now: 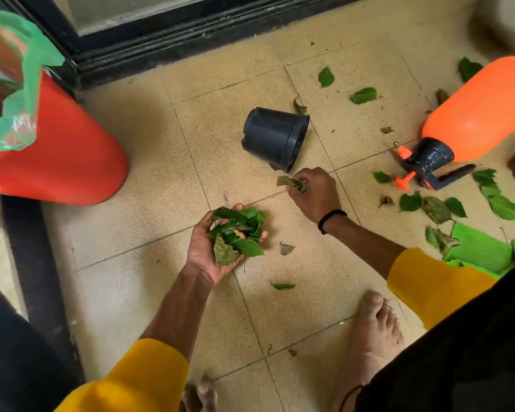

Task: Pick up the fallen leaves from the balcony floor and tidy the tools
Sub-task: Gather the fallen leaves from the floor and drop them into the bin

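The left hand (pixel 213 248) is cupped palm-up around a pile of green leaves (pixel 238 233), serving as a carrier so the other hand stays free to gather. The right hand (pixel 314 193) pinches 1 or 2 leaves (pixel 292 182) just beside the mouth of the tipped black pot (pixel 275 138). Many more fallen leaves (pixel 411 202) lie scattered near the toppled orange sprayer (pixel 473 114). The red bin (pixel 57 156) with its green liner (pixel 21 72) stands well to the left, likely their destination.

Soft, even daylight with faint shadows; wide-angle bending and motion blur smear the frame's edges.
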Tool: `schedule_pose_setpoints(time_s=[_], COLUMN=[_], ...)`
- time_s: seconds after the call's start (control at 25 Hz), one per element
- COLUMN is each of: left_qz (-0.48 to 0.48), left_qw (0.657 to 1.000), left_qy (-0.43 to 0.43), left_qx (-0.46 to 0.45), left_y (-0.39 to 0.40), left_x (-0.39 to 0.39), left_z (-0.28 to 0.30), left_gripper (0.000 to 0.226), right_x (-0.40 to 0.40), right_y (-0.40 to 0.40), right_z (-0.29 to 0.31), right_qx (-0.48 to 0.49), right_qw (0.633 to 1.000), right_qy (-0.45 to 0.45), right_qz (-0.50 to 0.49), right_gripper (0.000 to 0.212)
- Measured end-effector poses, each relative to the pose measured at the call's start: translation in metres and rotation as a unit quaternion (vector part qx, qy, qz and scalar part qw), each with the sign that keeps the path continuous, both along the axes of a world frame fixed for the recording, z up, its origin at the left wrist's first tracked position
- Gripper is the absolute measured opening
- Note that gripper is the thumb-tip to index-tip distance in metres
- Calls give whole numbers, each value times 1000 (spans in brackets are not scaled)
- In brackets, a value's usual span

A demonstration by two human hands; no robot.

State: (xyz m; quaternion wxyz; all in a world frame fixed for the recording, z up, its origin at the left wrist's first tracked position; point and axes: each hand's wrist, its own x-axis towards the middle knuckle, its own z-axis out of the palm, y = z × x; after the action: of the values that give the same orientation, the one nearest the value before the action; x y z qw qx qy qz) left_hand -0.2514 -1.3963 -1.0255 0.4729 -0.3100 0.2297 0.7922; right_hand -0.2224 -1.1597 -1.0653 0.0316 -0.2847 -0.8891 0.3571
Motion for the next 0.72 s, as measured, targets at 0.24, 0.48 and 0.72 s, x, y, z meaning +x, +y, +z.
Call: schedule_pose_setpoints(time_s=[0.24, 0.48, 0.72], left_qz=[-23, 35, 139], left_qw=[1000, 999, 987], left_qy=[13, 20, 80], left_qx=[-2, 35, 30], left_y=[9, 41, 24], left_x=[5, -24, -111], left_z=[-3, 31, 115], left_gripper=[37, 43, 41], right_x=[24, -23, -113], right_y=[-3, -37, -73], right_z=[62, 159, 235], right_qx=[-350, -77, 33], right_qw=[936, 957, 943], right_qy=[-13, -44, -8], right_qz=[-43, 276, 332], right_gripper=[19, 13, 10])
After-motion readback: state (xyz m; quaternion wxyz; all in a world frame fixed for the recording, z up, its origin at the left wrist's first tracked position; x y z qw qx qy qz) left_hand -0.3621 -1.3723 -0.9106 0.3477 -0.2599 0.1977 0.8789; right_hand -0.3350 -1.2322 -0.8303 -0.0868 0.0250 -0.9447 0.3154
